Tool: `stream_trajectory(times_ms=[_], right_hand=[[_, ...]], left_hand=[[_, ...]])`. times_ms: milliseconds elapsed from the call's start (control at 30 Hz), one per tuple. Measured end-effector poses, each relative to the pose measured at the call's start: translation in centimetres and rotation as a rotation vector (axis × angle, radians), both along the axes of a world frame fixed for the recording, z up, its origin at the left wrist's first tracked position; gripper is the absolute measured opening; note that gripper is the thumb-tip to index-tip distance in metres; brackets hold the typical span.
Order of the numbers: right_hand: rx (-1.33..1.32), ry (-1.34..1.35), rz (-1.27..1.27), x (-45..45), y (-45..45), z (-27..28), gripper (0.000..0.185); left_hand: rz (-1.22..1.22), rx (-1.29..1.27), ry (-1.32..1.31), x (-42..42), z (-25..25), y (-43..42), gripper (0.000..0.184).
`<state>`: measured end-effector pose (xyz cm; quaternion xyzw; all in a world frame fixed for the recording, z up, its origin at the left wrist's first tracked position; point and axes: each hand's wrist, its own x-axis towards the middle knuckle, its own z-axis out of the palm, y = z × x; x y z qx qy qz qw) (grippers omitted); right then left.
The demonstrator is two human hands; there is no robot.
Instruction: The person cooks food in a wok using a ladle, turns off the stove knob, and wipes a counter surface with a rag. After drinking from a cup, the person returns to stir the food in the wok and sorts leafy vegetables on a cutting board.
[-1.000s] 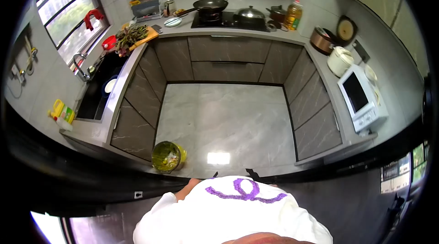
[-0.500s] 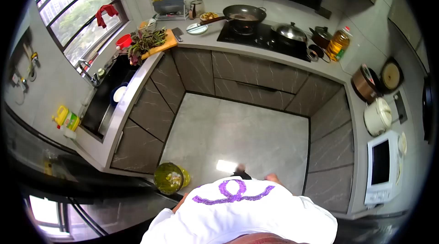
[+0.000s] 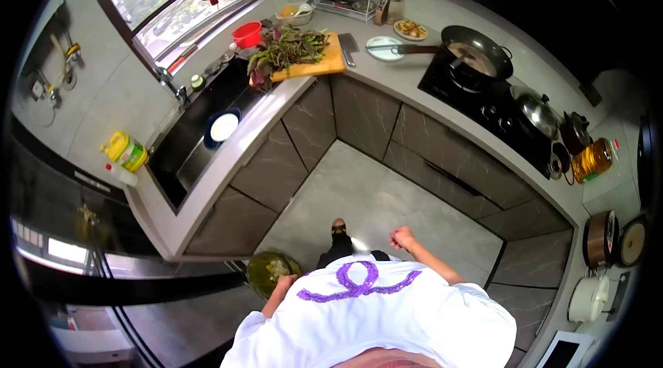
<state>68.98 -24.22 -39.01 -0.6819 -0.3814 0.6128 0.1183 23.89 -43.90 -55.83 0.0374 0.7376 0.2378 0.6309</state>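
My left hand (image 3: 282, 288) hangs low at my side, its fingers curled, overlapping the edge of a yellow-green transparent bin (image 3: 262, 284) on the floor. Scraps lie inside the bin. Whether the hand touches it, or has anything in it, I cannot make out. My right hand (image 3: 401, 237) is out in front of my body over the floor, closed loosely with nothing seen in it. Leafy greens (image 3: 290, 50) with purplish stems are heaped on a wooden cutting board (image 3: 334, 59) at the counter corner. A cleaver (image 3: 348, 47) lies beside the board.
Ahead on the cooktop (image 3: 476, 107) are a wok (image 3: 475, 50) with liquid and a lidded pan (image 3: 535, 111). Left is a sink (image 3: 183, 143) with a bowl (image 3: 223, 126). A red basin (image 3: 247, 34) and plate (image 3: 385, 48) stand near the board. Counters border the floor (image 3: 387, 202).
The view has turned right and moved closer to the counter corner. A foot now shows stepping forward. My right arm has swung into view in front, and my left hand shows by the bin.
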Motion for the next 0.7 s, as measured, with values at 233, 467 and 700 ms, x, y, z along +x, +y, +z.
stream_trajectory(times_ms=[233,467,700], right_hand=[[0.289,-0.136,0.237,-5.1,10.4,4.1,0.024],[1.032,-0.336,-0.323,-2.0,20.5,23.8,0.016],[1.114,-0.949,-0.169,10.2,29.3,31.0,0.052]], left_hand=[[-0.177,0.019,0.234,-1.7,17.6,19.8,0.016],[-0.183,0.185,0.001,0.4,22.0,36.8,0.018],[-0.368,0.342,-0.139,8.5,27.6,47.9,0.027]])
